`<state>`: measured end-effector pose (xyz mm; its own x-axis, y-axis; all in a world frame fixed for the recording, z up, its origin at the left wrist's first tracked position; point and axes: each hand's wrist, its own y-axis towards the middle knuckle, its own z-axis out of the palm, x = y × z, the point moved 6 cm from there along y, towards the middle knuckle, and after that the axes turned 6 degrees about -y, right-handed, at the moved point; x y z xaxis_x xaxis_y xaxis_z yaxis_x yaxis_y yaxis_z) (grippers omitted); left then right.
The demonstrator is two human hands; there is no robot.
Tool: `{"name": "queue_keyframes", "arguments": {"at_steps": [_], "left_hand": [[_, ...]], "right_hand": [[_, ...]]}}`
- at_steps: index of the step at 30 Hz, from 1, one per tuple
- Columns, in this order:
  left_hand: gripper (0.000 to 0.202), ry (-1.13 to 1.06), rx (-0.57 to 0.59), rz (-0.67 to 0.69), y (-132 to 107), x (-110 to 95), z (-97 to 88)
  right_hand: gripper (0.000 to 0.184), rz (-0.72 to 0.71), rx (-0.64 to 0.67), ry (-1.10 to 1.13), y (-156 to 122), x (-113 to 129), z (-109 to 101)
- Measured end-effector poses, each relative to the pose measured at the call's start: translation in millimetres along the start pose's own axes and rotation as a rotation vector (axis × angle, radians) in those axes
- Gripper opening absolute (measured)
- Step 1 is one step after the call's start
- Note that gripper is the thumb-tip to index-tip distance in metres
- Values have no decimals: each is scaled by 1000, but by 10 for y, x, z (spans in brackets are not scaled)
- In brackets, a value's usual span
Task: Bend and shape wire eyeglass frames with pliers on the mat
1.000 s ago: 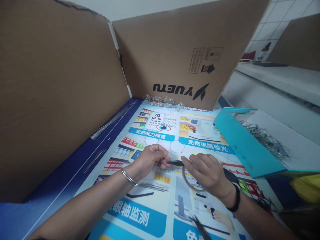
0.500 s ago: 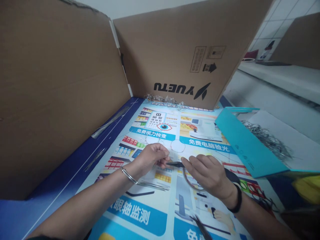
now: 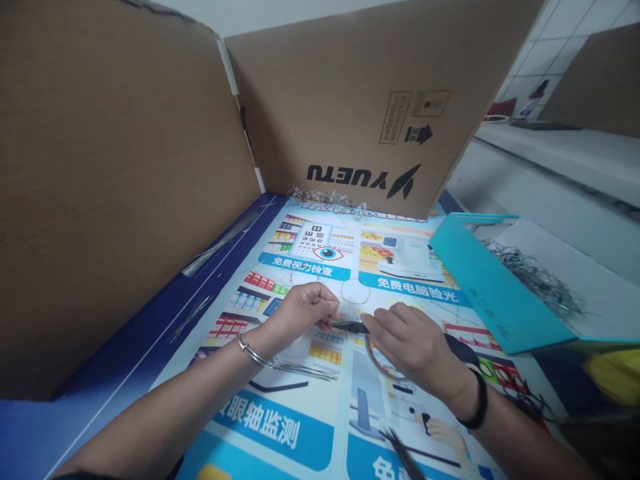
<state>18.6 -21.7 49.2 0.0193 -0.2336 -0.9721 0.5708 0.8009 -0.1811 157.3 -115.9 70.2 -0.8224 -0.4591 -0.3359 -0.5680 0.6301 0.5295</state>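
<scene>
My left hand point(image 3: 311, 308) is closed in a pinch over the printed sheet, its fingertips on a thin piece of wire that barely shows. My right hand point(image 3: 413, 343) is wrapped round a pair of needle-nose pliers point(image 3: 353, 327). Their dark jaws point left and meet the left fingertips; the fingers hide what lies between the jaws. Under my left wrist lies a small bundle of straight wires point(image 3: 306, 371). Just beyond the hands a thin wire ring point(image 3: 356, 291) rests on the sheet.
Cardboard panels point(image 3: 320, 107) wall off the left and back. Clear bent pieces point(image 3: 330, 198) line the back panel's foot. On the right stands a turquoise box point(image 3: 493, 287) with tangled wire point(image 3: 537, 280). More wires point(image 3: 190, 319) lie left; a dark pointed tool point(image 3: 404, 455) lies in front.
Both hands stay at nearly the same spot. My right hand and the pliers have shifted and turned slightly, their jaws still at the left fingertips.
</scene>
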Motion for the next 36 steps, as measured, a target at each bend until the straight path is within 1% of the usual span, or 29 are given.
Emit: {"name": "queue_keyframes", "arguments": {"at_steps": [7,12,16,20,25,28,30,33,36], "left_hand": [[11,138,13,68,0,-14,6],[7,313,33,187,-38,-82,8],[8,435,24,240,-71,-133,15],[9,540,25,280,-94,-167,46],[11,596,54,314,-113,-186,72],[11,577,93,257,-81,-143,62],[10,493,88,174,-33,-88,23],[7,309,39,8,42,29,-57],[7,258,49,-107,75,125,-78]], "right_hand": [[16,65,45,111,63,-27,-7],[15,115,53,228,44,-61,20],[15,138,56,301,44,-84,26],[15,167,105,366,28,-110,64],[15,198,170,408,-13,-125,138],[14,204,185,389,-21,-118,172],[14,198,126,328,-12,-117,153],[15,191,5,198,-2,-121,86],[17,170,-39,86,1,-104,32]]}}
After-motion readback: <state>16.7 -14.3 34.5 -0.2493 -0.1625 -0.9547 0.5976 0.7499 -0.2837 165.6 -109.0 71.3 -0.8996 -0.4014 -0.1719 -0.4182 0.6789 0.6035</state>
